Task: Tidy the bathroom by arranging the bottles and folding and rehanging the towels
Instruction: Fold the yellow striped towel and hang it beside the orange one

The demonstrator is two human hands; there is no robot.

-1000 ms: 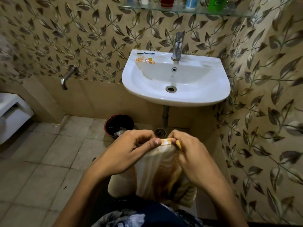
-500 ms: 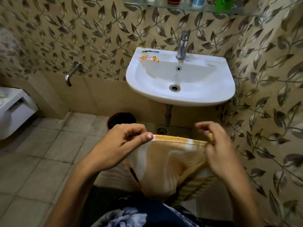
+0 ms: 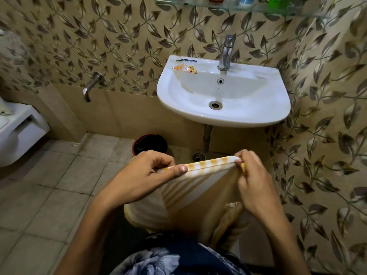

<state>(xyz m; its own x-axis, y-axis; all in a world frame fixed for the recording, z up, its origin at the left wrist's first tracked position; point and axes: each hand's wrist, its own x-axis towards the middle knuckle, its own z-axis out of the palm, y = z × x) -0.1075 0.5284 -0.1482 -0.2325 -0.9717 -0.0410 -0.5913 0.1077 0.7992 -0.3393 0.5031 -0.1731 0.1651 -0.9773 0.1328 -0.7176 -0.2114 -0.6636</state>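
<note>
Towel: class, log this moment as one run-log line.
step: folding towel | left hand: pinching top edge | right hand: pinching top edge | towel: hanging

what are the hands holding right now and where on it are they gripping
Both hands hold the yellow-and-white striped towel by its top hem: the left hand pinches one end, the right hand the other, and the rest hangs below.

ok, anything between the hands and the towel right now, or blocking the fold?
Nothing visible. The left hand and the right hand each already have a grip on the top hem of the yellow-and-white striped towel, stretched between them. It hangs free below the white ceramic sink.
</note>
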